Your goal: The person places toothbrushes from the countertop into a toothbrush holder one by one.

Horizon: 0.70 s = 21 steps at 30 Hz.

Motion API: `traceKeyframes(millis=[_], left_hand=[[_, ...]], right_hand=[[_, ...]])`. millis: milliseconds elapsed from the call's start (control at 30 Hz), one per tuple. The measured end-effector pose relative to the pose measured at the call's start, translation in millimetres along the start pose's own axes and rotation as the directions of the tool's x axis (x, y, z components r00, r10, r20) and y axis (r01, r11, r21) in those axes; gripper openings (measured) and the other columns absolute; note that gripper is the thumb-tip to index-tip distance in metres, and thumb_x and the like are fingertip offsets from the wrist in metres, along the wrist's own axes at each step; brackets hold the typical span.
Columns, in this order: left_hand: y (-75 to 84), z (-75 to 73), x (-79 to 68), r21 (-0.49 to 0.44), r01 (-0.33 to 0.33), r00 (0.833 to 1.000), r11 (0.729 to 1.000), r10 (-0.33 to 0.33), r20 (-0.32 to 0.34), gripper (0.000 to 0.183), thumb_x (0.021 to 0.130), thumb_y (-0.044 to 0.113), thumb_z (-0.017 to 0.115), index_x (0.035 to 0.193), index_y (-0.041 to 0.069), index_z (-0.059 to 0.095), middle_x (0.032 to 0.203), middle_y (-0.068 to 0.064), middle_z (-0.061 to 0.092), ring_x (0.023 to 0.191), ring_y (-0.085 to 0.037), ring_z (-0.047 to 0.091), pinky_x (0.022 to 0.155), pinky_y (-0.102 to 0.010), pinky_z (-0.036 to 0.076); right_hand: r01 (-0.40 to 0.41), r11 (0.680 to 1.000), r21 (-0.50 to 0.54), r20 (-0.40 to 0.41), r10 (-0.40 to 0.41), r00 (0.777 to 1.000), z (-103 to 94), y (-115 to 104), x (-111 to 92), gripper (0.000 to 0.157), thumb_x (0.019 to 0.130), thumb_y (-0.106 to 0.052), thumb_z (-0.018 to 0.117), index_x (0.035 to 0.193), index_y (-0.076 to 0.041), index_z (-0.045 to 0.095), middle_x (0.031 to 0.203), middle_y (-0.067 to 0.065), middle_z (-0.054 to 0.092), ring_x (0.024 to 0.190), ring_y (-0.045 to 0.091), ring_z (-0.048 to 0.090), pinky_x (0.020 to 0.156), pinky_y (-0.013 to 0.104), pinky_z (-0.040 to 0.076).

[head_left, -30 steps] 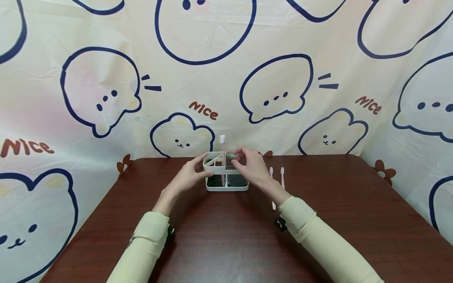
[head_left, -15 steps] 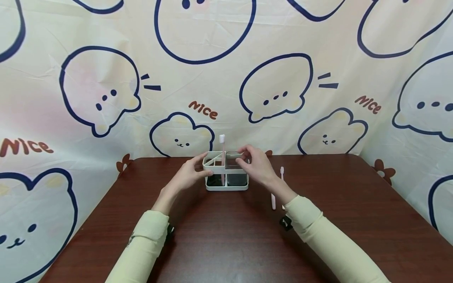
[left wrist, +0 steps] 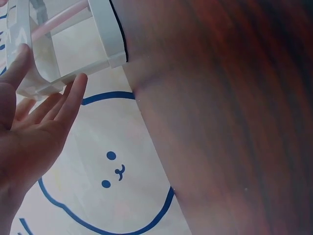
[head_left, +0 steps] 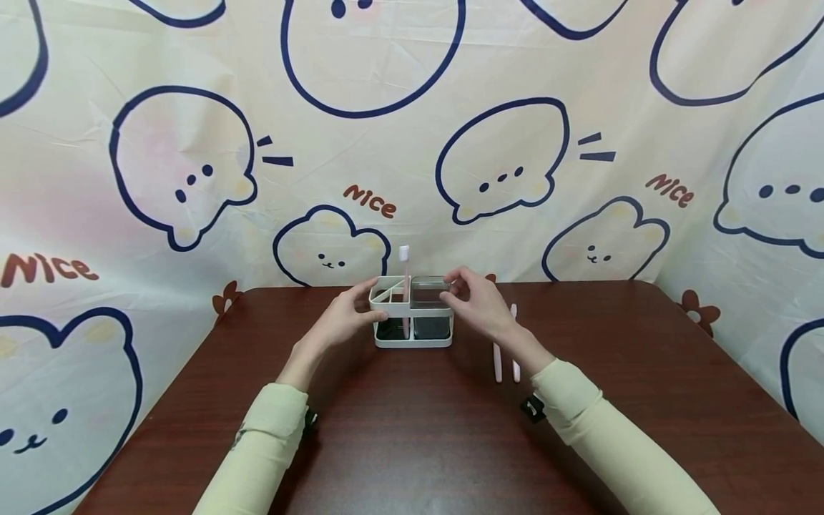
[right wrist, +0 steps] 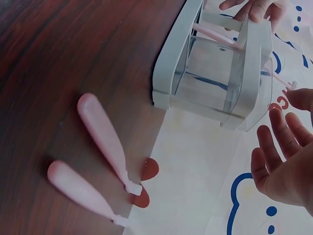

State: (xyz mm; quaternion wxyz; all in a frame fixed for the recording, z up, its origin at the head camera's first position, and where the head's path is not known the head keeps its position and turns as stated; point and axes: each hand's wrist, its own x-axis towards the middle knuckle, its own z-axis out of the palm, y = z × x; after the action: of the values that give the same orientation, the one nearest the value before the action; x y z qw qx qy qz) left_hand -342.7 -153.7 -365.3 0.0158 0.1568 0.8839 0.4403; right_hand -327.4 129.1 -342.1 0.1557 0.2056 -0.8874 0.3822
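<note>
A white toothbrush holder stands near the table's back edge in the head view. One pink toothbrush rises from its left half, bristles up, and a clear cup sits in the right half. My left hand grips the holder's left end by the upper frame, thumb in front and fingers behind, as the left wrist view confirms. Beside the upper right corner hovers my right hand, fingers loosely bent with nothing between them. Whether a fingertip touches the cup's rim is hard to tell.
Two more pink toothbrushes, a nearer-left one and another, lie side by side on the brown table, partly under the right forearm in the head view. A cartoon-printed cloth hangs behind the table.
My right hand has drawn back to the right, from over the holder's right half to beside its corner, uncovering the cup. The left hand and the holder stay put.
</note>
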Motion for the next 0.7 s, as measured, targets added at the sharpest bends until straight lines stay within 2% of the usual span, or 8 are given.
traceKeyframes(millis=[367, 700], left_hand=[[-0.2, -0.3, -0.1, 0.011, 0.002, 1.0, 1.0, -0.002, 0.003, 0.082, 0.089, 0.039, 0.075, 0.156, 0.025, 0.032, 0.155, -0.009, 0.042, 0.135, -0.032, 0.051, 0.105, -0.052, 0.047], [1.4, -0.3, -1.3, 0.015, 0.011, 1.0, 1.0, -0.011, -0.001, 0.082, 0.088, 0.039, 0.075, 0.157, 0.026, 0.031, 0.155, -0.009, 0.042, 0.135, -0.032, 0.051, 0.105, -0.052, 0.047]], right_hand=[[-0.011, 1.0, 0.0, 0.007, 0.011, 1.0, -8.9, 13.2, -6.7, 0.026, 0.093, -0.022, 0.069, 0.114, -0.007, 0.063, 0.089, 0.004, 0.065, 0.08, 0.018, 0.061, 0.076, 0.032, 0.051], [-0.055, 0.998, -0.029, 0.038, 0.057, 0.998, -20.2, 23.2, -14.6, 0.031, 0.095, -0.026, 0.068, 0.119, -0.008, 0.061, 0.094, 0.005, 0.064, 0.087, 0.019, 0.061, 0.077, 0.033, 0.051]])
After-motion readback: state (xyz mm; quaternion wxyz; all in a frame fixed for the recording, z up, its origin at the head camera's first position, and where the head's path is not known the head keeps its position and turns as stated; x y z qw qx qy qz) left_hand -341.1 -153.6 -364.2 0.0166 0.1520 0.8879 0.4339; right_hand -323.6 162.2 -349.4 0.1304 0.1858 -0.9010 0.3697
